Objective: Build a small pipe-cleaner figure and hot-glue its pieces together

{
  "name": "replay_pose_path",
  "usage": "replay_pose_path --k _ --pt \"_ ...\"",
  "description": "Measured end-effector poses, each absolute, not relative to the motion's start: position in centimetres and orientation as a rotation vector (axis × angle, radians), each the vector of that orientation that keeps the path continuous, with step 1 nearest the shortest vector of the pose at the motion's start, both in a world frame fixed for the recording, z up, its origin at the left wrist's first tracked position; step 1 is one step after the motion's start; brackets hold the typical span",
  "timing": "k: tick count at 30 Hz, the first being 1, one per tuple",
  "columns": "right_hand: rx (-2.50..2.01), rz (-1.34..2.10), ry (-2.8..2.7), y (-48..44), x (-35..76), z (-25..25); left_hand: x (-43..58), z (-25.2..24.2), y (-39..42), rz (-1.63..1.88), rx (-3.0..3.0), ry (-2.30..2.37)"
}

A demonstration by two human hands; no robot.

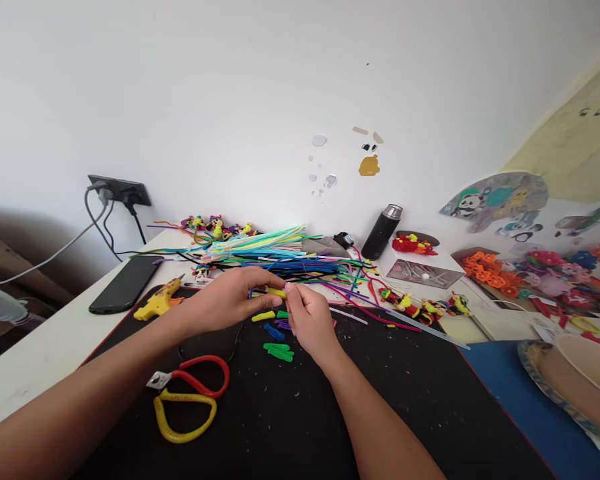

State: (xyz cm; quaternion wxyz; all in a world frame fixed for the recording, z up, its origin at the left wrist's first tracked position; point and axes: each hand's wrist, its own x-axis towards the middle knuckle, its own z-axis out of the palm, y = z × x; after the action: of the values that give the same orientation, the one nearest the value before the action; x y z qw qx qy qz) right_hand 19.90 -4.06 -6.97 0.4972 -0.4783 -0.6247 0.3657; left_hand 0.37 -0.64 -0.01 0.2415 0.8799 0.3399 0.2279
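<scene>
My left hand [233, 299] and my right hand [311, 321] meet above the black mat [300, 427]. Between them is a short yellow pipe cleaner piece [276, 293], pinched by the fingers of both. A bit of blue shows by the left fingertips, though its shape is partly hidden. Just below the hands lie cut pipe cleaner pieces: a yellow bundle [263, 316], a blue bundle [275, 333] and a green bundle [279, 352]. Some purple pieces [283, 324] sit partly behind my right hand.
Scissors [186, 417] and a yellow glue gun [157, 301] lie left, near a phone [126, 285]. Long pipe cleaners [260, 243] are heaped at the back. A black flask [381, 232], a small drawer box [425, 268] and finished figures [425, 307] stand at right.
</scene>
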Motion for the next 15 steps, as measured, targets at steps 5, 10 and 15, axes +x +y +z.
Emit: replay_pose_path --k 5,10,15 --pt "-1.153 0.913 -1.529 -4.07 19.79 -7.14 0.46 -0.25 -0.92 0.727 2.664 0.921" --pt "-1.154 0.922 -1.53 -4.05 19.69 -7.4 0.39 -0.55 -0.84 0.648 2.747 0.924" --pt "-1.158 0.867 -1.583 -4.12 19.68 -7.11 0.78 -0.95 -0.77 0.594 2.831 0.929"
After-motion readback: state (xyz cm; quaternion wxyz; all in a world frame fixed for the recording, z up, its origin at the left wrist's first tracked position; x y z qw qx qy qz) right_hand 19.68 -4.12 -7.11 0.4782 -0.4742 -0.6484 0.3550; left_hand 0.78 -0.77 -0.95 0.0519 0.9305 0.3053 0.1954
